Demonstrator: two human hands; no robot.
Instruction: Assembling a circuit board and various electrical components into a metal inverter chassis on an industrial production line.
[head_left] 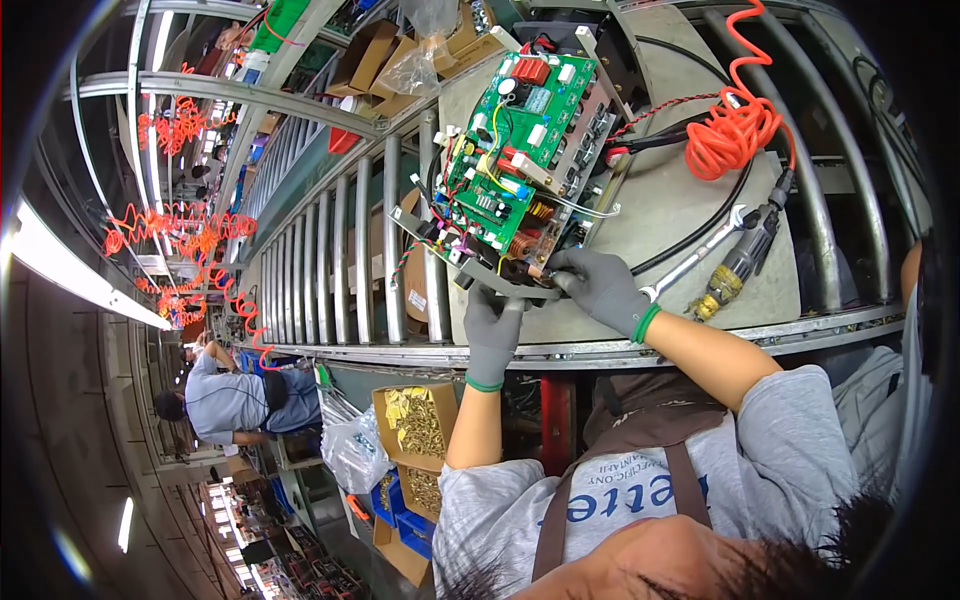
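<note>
A power-electronics unit with a green circuit board (545,140) sits on a pale board ahead of me, carrying wires, copper coils and metal heat sinks. At its near end is a grey metal panel (478,271). My left hand (492,335), in a grey glove with a green cuff, grips the panel's near edge, fingers partly hidden beneath it. My right hand (603,292), gloved alike, is closed at the unit's near right corner beside the coils. Its fingertips pinch something too small to make out. To its right lie a wrench (695,252) and a yellow-and-black air screwdriver (738,262).
The pale work board (770,300) rests on a roller conveyor (365,240). A coiled orange air hose (733,140) and black cable lie at right. Cardboard boxes of brass-coloured screws (418,420) and blue bins (410,520) stand lower left. Another person (235,395) works farther left.
</note>
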